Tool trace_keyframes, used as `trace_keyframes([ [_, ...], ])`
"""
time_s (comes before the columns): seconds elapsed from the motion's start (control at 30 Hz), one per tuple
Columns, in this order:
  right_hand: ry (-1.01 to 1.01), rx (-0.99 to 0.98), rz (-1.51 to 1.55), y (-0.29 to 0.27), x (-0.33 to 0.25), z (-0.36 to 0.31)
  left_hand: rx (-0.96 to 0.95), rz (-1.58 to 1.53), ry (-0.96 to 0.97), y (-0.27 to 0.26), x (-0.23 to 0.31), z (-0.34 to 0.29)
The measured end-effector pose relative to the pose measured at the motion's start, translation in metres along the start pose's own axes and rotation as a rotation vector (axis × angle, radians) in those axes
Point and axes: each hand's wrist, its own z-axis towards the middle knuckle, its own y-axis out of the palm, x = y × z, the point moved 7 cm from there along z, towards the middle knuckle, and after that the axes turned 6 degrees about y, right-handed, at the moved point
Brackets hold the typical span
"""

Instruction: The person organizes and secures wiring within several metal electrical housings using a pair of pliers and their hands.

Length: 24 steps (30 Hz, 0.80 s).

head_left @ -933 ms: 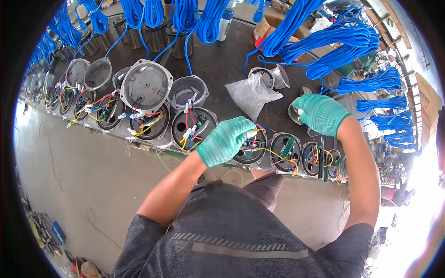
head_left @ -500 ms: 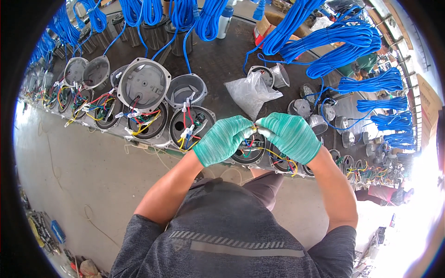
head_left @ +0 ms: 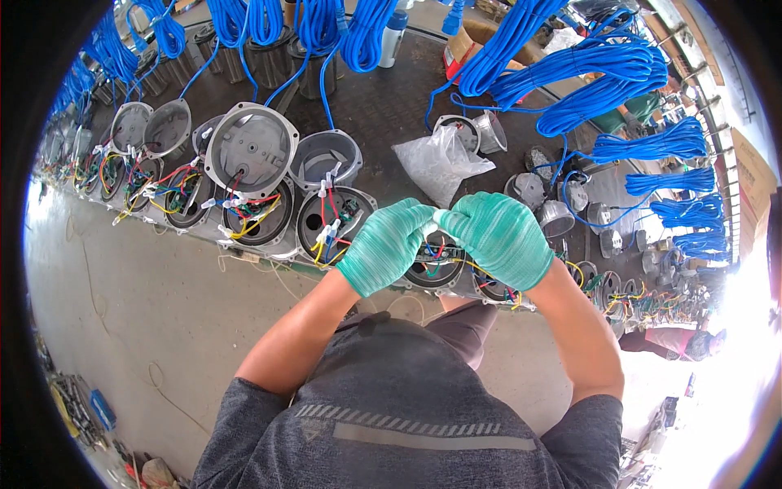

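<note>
In green-striped gloves, my left hand (head_left: 389,244) and my right hand (head_left: 501,240) meet fingertip to fingertip over an open round motor housing (head_left: 436,275). Red, blue and green wires (head_left: 438,251) rise from that housing toward the pinched fingers of my left hand. A small white piece (head_left: 440,218), like a wire cap, shows at the right fingertips; the fingers cover most of it. To the left stands another open housing (head_left: 311,224), its wires ending in white caps (head_left: 329,232). Beyond my hands lies a clear plastic bag (head_left: 444,165) of small pale pieces.
Open housings with loose wires line the table's near edge on both sides. A round grey cover (head_left: 252,149) leans behind the left ones. Coiled blue cables (head_left: 578,77) lie across the far and right side. A bottle (head_left: 393,39) and a cardboard box (head_left: 468,49) stand at the back.
My hands have shifted slightly left, and the right hand has turned further over the pinch. The yellow wire ends seen between the fingertips are now hidden, and a white piece shows there.
</note>
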Motion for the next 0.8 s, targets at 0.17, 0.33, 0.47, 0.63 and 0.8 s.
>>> trace_keyframes([
  [0.17,0.039,0.006,0.040,0.010,0.004,0.000,-0.074,0.115,0.050,-0.002,0.005,0.000],
  [0.33,0.130,0.003,0.143,0.018,0.008,0.002,-0.052,0.092,0.085,-0.003,0.004,-0.003],
  [0.47,0.201,-0.012,0.226,0.019,0.007,0.004,-0.029,-0.143,-0.009,-0.002,0.000,0.001],
  [0.63,0.326,0.025,0.514,0.021,0.017,0.004,-0.224,-0.381,-0.321,0.003,-0.013,-0.001],
  [0.8,0.484,-0.105,0.639,0.035,0.027,0.002,0.015,-0.068,-0.008,0.000,-0.006,-0.005],
])
